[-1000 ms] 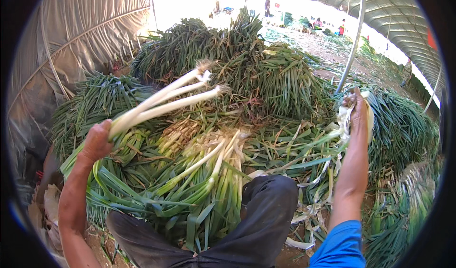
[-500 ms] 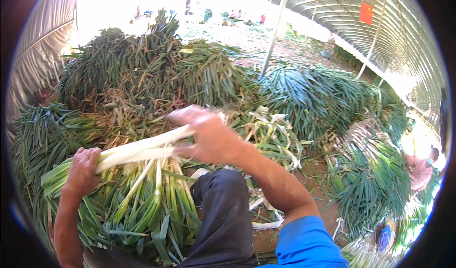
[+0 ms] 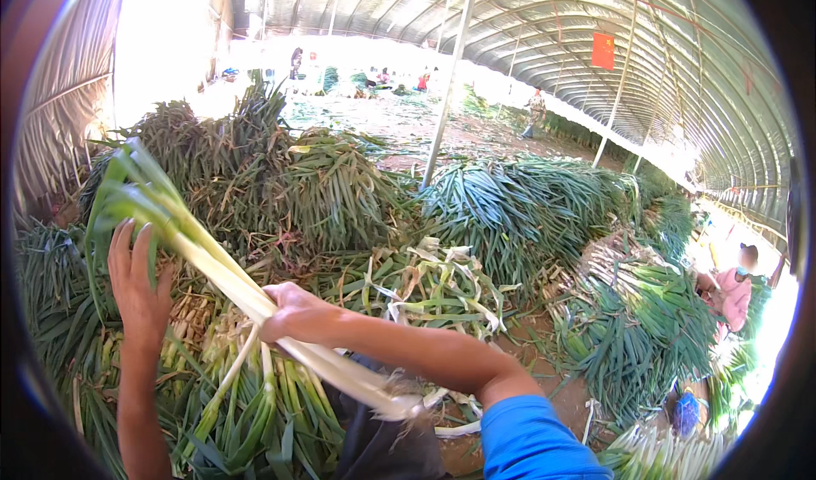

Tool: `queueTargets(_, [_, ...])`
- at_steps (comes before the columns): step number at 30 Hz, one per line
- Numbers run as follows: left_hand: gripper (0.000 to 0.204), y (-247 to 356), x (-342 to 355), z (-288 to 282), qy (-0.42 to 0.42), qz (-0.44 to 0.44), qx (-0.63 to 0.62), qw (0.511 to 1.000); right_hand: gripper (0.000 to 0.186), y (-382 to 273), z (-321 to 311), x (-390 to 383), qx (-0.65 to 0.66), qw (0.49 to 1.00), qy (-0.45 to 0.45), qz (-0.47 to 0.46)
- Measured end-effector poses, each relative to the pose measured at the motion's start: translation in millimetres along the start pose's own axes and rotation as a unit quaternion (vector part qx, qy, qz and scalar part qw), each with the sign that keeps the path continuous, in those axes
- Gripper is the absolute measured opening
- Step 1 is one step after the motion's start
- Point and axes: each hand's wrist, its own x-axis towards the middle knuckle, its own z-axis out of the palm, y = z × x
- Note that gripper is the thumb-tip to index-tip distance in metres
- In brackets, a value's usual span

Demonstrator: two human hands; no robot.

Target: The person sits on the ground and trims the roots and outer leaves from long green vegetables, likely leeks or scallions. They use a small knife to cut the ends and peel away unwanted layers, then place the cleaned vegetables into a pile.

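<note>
Lower left of the frame: the right hand (image 3: 293, 310) is wrapped around the white shaft of a long green onion (image 3: 255, 297), fingers curled tight about it near mid-length. This onion runs diagonally, its green leaves up at the upper left and its rooted white end down at lower centre, above the person's dark trousers (image 3: 391, 446). Left of it, the left hand (image 3: 140, 284) is raised with its fingers held straight and slightly spread, the palm against the onion's leafy part where white turns to green; whether it grips cannot be told. Beneath both hands lies a bundle of green onions (image 3: 246, 395) across the lap, white stalks toward the upper left. Behind, large heaps of green onions (image 3: 510, 208) fill the middle of the frame. A pile of stripped pale leaves (image 3: 433, 284) lies at centre. At the right edge, another person in pink (image 3: 731, 293) sits near more heaps.
</note>
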Motion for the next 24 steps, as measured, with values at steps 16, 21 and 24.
queueTargets(16, [0.062, 50, -290, 29, -0.269, -0.804, -0.505, 0.165, 0.016, 256, 182, 136, 0.284, 0.885, 0.14, 0.341])
queueTargets(21, [0.02, 45, -251, 9, -0.269, -0.779, -0.509, 0.248, 0.02, 281, 175, 146, 0.221, 0.906, 0.062, 0.354])
queueTargets(24, [0.024, 66, -252, -13, -0.261, -0.752, -0.493, 0.35, 0.01, 318, 155, 170, 0.126, 0.978, -0.053, 0.158])
